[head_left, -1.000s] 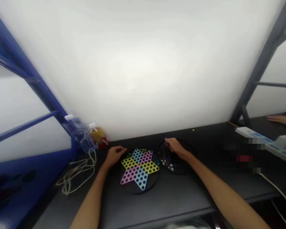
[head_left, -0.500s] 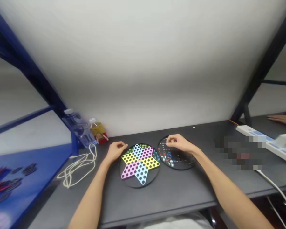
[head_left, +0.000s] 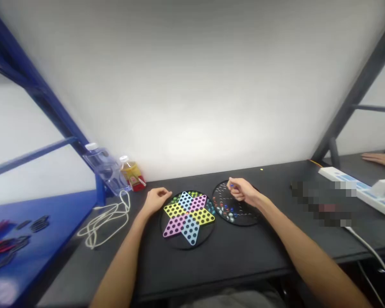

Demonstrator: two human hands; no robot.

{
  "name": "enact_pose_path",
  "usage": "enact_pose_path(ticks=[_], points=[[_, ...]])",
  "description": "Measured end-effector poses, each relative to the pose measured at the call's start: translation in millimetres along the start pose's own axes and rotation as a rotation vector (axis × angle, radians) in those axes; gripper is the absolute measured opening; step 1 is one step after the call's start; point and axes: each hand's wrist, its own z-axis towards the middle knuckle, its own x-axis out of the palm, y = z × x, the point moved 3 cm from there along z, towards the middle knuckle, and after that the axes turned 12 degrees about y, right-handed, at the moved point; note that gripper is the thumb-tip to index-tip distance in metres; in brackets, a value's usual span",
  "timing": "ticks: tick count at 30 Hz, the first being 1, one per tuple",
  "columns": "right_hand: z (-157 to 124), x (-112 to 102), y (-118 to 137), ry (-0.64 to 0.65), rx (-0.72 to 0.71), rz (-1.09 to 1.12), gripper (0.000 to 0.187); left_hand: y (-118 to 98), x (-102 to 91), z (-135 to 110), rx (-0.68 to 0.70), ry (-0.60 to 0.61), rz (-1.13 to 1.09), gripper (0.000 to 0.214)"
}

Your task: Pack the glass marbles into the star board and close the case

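Note:
A round Chinese checkers board [head_left: 176,224] with a pink, yellow and light blue star full of holes lies in front of me. Green and blue marbles sit along its far and right edges. My left hand [head_left: 157,200] rests by its far left rim, loosely curled, a gap between thumb and forefinger; I see nothing in it. To the right lies a black round tray [head_left: 244,217] with small dimples; red, white and blue marbles [head_left: 226,211] gather at its left and front. Above that tray my right hand [head_left: 242,190] is closed, with a blue marble [head_left: 231,185] between thumb and forefinger.
A white cord [head_left: 109,222] lies coiled at the left, before a clear bottle [head_left: 107,169] and a yellow-red bottle [head_left: 133,173]. Dark and red pieces lie on a blue surface [head_left: 70,209]. At the right are a white power strip [head_left: 359,190] and another person's hand [head_left: 380,160].
My right hand has turned and lifted slightly over the black tray, and a blue marble now shows at its fingertips. My left hand has hardly moved.

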Motion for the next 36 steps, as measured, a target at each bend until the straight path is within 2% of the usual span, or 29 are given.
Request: enact_pose_path(ticks=[2, 4, 6, 8, 11, 14, 17, 20, 24, 27, 29, 32, 34, 36], points=[[2, 6, 0, 0.029, -0.026, 0.160, 0.047, -1, -0.2, -1, -0.010, 0.001, -0.012, 0.035], [4, 10, 1, 0.010, -0.044, 0.150, 0.046, -1, -0.3, -1, -0.008, 0.002, -0.019, 0.035], [3, 12, 3, -0.059, -0.067, -0.026, 0.042, -1, -0.2, -1, -0.003, -0.003, -0.017, 0.036], [0, 12, 6, -0.096, -0.090, -0.322, 0.038, 0, 0.1, -1, -0.007, -0.003, -0.004, 0.037], [-3, 13, 8, -0.031, -0.064, -0.715, 0.030, 1, 0.3, 0, -0.011, -0.009, 0.013, 0.038], [-4, 15, 6, 0.066, 0.009, -0.856, 0.027, 1, 0.2, 0, -0.003, -0.011, 0.016, 0.037], [-4, 16, 4, 0.099, 0.016, -0.854, 0.027, 1, 0.2, -1, -0.004, -0.003, 0.017, 0.035], [-3, 11, 3, 0.030, -0.005, -0.661, 0.031, 1, 0.5, -1, -0.002, 0.005, 0.010, 0.035], [-3, -1, 4, -0.100, -0.099, -0.012, 0.034, 2, 0.7, 0, 0.007, -0.006, 0.021, 0.035], [0, -4, 4, -0.080, -0.150, 0.356, 0.034, 2, 1.0, 0, 0.009, -0.009, 0.018, 0.034], [3, -2, 1, -0.071, -0.130, 0.416, 0.036, 2, 0.9, -1, 0.006, -0.015, 0.012, 0.035], [4, -1, -2, -0.163, -0.119, 0.244, 0.044, -1, 0.6, -2, 0.009, -0.016, 0.004, 0.038], [1, 0, -1, -0.232, -0.126, -0.051, 0.050, -3, 0.3, -3, 0.013, -0.013, -0.004, 0.040], [-2, 3, 4, -0.218, -0.128, -0.406, 0.050, -7, 0.3, -5, 0.022, 0.001, -0.012, 0.042]])
